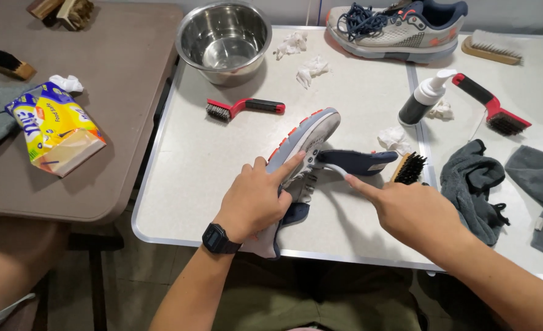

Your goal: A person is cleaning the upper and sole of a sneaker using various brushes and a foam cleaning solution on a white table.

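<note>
Near the table's (179,178) front edge, a light, pliable sneaker (302,144) is clasped sideways by the left hand (253,199); its soft insole (357,162) is pinched by the right hand (409,208). A firmer hold is likely offered by the stiffer sole.

Both hands were bare, without gloves or rings. The left hand (254,199) had a black digital wristwatch (219,239) strapped just behind it, with a rectangular case and a ribbed plastic band. The right hand (409,211) wore nothing at the wrist. Both forearms were uncovered, and no sleeve reached as far as the picture showed. Lower down, the lap was clad in olive-green fabric (296,303), plain and slightly creased, of shorts or trousers.
</note>
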